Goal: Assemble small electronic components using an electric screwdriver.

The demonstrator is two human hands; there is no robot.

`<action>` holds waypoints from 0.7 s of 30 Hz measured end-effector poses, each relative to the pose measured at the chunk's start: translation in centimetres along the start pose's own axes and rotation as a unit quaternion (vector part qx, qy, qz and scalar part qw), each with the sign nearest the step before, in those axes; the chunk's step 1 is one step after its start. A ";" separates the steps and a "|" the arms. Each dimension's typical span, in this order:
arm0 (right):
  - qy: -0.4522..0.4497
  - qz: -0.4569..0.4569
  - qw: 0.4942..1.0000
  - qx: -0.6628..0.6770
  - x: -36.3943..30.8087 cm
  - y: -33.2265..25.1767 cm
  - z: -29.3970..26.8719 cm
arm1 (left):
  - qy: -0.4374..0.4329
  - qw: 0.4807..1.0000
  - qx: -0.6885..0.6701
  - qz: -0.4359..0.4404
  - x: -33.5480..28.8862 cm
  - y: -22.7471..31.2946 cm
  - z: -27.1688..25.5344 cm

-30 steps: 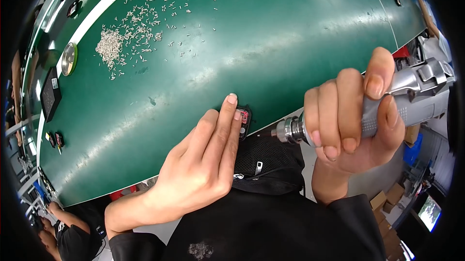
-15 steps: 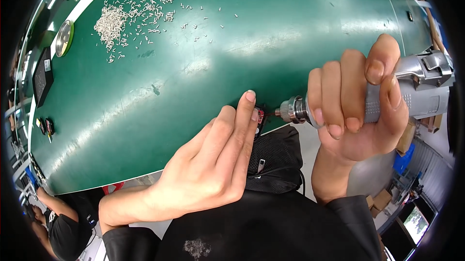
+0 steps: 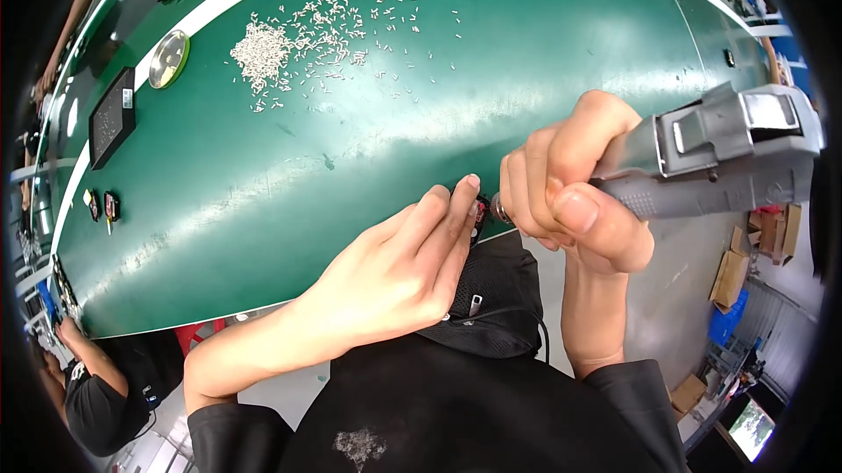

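My right hand (image 3: 579, 188) is wrapped around a grey power screwdriver (image 3: 737, 183) with a metal lever, lying almost level and pointing left. Its nose (image 3: 500, 210) meets a small dark part with red on it (image 3: 480, 217) at the table's near edge; the bit's tip is hard to see. My left hand (image 3: 395, 267) presses its outstretched fingers together against the left side of that part and covers much of it. Far from both hands, a heap of small silvery screws (image 3: 260, 52) spreads out rightward over the green tabletop (image 3: 421, 135).
Along the left lie a round green-rimmed dish (image 3: 169, 59), a black tray (image 3: 112, 118) and two small dark parts (image 3: 102, 205). A black mesh bag (image 3: 500, 289) hangs below the near edge. Another person (image 3: 105, 394) sits at the lower left; cardboard boxes (image 3: 730, 271) stand at right.
My right hand has brought the screwdriver left, its nose now close against the part, and its fingers have closed tighter around the body. My left hand stays at the part. The view has shifted slightly.
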State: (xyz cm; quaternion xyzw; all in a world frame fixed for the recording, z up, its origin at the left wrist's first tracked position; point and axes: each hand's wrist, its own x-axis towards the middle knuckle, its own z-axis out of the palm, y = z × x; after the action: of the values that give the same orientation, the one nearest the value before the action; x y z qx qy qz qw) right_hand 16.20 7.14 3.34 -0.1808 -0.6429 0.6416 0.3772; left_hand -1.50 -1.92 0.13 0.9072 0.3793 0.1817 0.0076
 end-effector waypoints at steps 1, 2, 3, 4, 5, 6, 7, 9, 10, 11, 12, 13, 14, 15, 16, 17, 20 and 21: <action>-0.003 0.004 0.999 0.039 0.2 0.2 0.0 | 0.008 1.000 0.011 0.002 -0.1 -0.1 -0.1; -0.008 0.008 0.997 0.080 0.4 0.2 -0.1 | 0.010 1.000 0.022 0.003 -0.1 -0.2 -0.3; -0.037 0.007 0.995 0.097 0.5 0.1 -0.4 | 0.001 1.000 0.004 -0.002 -0.1 -0.1 -0.6; -0.067 -0.034 0.982 0.173 0.8 1.0 -0.2 | -0.010 1.000 -0.008 -0.011 -0.3 -0.3 -0.9; -0.089 -0.046 0.978 0.182 1.2 1.3 -0.2 | -0.009 1.000 -0.005 -0.004 -0.4 -0.5 -1.0; -0.113 -0.059 0.973 0.194 1.5 1.3 -0.4 | 0.016 1.000 -0.025 -0.002 -0.7 -0.6 -0.6; -0.163 -0.093 0.956 0.228 1.9 1.4 -0.5 | 0.016 1.000 -0.016 0.000 -0.9 -0.3 -0.6; -0.227 -0.131 0.927 0.270 2.5 1.4 -0.9 | 0.017 1.000 -0.009 -0.004 -1.3 -0.2 -0.9; -0.240 -0.136 0.921 0.276 2.4 1.0 -1.1 | 0.020 1.000 -0.012 -0.006 -1.9 -0.2 -1.3; -0.208 -0.137 0.913 0.323 1.9 0.9 -1.4 | 0.008 0.999 0.022 -0.029 -2.8 -0.1 -1.8; -0.175 -0.137 0.902 0.370 1.3 0.8 -1.5 | 0.001 0.996 0.034 -0.087 -4.1 -0.4 -2.8; -0.125 -0.132 0.901 0.393 0.5 0.9 -1.9 | -0.004 0.990 0.041 -0.137 -5.7 -0.9 -3.7; -0.071 -0.126 0.899 0.414 -0.4 1.0 -2.2 | 0.020 0.967 0.056 -0.248 -8.2 -1.6 -3.8; -0.058 -0.134 0.902 0.405 -1.0 1.0 -2.8 | 0.036 0.927 0.109 -0.357 -10.5 -2.4 -4.8; -0.058 -0.146 0.899 0.409 -1.4 1.5 -3.3 | 0.021 0.878 0.173 -0.446 -12.6 -3.2 -6.3; -0.018 -0.129 0.904 0.407 -2.0 2.2 -3.5 | 0.021 0.833 0.240 -0.499 -15.6 -4.3 -7.2; 0.033 -0.101 0.902 0.418 -2.9 3.4 -2.8 | 0.021 0.730 0.366 -0.576 -19.2 -6.1 -9.0; 0.088 -0.072 0.898 0.425 -3.1 3.8 -2.4 | 0.036 0.748 0.352 -0.562 -19.1 -6.5 -8.9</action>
State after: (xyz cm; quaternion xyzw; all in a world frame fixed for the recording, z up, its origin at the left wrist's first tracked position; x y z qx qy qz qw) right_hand 18.96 7.00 -1.32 -0.0124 -0.2839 0.8066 0.5183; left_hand -21.34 -11.59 1.25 0.4618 0.8575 0.0307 -0.2248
